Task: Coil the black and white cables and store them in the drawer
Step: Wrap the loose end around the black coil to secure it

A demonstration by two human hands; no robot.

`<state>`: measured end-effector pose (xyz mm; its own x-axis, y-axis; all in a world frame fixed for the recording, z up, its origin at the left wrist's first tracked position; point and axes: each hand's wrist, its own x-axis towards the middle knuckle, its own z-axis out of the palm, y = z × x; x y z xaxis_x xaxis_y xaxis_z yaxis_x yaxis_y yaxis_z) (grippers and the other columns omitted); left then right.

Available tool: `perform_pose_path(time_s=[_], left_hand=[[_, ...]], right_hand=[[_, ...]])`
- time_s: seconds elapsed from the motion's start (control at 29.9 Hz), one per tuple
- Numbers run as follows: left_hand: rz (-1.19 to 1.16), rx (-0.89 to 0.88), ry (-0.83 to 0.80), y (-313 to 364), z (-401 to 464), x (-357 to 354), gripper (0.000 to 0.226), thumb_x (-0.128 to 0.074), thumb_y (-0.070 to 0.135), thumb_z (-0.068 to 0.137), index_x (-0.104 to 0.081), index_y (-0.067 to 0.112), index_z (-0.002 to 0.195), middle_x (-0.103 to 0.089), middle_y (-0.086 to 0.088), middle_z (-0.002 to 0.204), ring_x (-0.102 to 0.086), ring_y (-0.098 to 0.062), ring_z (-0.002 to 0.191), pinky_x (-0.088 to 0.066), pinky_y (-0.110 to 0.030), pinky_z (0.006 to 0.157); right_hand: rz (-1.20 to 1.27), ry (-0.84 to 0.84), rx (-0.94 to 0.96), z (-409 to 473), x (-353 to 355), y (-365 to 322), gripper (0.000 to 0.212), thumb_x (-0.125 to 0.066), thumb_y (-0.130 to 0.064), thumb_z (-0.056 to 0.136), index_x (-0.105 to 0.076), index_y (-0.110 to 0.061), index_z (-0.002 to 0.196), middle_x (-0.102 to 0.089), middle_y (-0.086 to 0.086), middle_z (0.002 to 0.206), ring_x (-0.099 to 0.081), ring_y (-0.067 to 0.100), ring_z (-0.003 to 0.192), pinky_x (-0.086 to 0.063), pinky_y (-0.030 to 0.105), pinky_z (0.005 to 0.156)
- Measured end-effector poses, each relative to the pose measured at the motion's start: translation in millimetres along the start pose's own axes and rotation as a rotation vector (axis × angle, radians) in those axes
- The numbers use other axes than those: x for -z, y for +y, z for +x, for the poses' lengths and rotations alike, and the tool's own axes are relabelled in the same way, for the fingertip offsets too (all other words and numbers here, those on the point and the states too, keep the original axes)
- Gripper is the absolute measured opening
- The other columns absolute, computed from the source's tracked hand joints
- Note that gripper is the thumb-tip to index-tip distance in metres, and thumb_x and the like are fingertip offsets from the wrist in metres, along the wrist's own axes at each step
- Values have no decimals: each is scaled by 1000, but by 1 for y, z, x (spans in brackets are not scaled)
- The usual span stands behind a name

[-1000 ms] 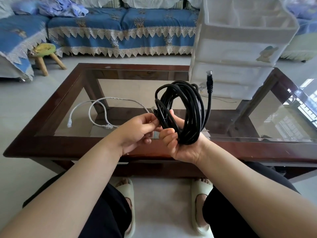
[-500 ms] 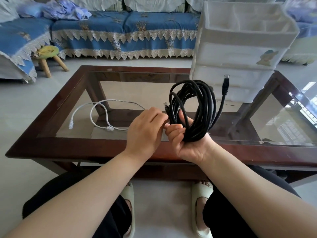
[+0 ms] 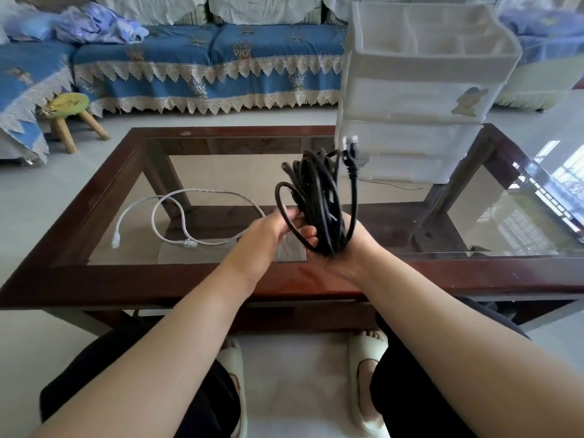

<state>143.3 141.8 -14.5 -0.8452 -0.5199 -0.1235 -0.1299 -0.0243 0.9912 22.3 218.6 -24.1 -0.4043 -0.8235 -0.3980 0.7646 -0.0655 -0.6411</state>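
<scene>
A seated person holds a coiled black network cable (image 3: 319, 200) upright over the near rail of a glass-topped coffee table (image 3: 104, 279).

The right hand (image 3: 335, 248) lies palm up beneath the coil, with the bundle resting in it and the fingers curled round its lower turns; a plug end (image 3: 350, 153) stands up at the coil's 1 o'clock. The left hand (image 3: 268, 230), back towards the camera, pinches a loose loop that bulges out at the coil's 9 o'clock. A white network cable (image 3: 177, 213) lies uncoiled in slack curves on the glass at 9 o'clock from the hands, well apart from them. A white plastic drawer unit (image 3: 414, 99) with an open divided tray on top stands on the table's far right at 1 o'clock, its drawers closed. A blue-covered sofa (image 3: 205, 64) fills the background at 12 o'clock.
</scene>
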Motion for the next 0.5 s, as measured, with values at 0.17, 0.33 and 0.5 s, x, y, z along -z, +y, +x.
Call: perform_pose_path(time_s=[0.17, 0.33, 0.5], left_hand=[[-236, -19, -226, -5, 18, 27, 100, -25, 86, 68, -37, 25, 146, -55, -5, 141, -50, -22, 131, -37, -43, 111], [-211, -73, -296, -10, 8, 11, 114, -70, 77, 51, -35, 21, 144, -50, -3, 144, -44, -17, 136, -34, -40, 113], [-437, -21, 54, -6, 9, -1, 47, -83, 38, 66, -71, 10, 101, -74, -4, 96, -68, -18, 100, -43, -44, 106]], right_hand=[[-626, 319, 376, 14, 8, -5, 42, -55, -53, 88, -63, -11, 91, -68, 6, 70, -65, 21, 64, -53, 36, 69], [-605, 498, 481, 11, 7, 0, 51, -47, -49, 95, -54, -9, 65, -56, -5, 47, -54, 10, 44, -47, 26, 54], [-751, 515, 564, 10, 2, 5, 46, -47, -52, 93, -55, -11, 77, -59, 3, 69, -56, 14, 62, -44, 24, 58]])
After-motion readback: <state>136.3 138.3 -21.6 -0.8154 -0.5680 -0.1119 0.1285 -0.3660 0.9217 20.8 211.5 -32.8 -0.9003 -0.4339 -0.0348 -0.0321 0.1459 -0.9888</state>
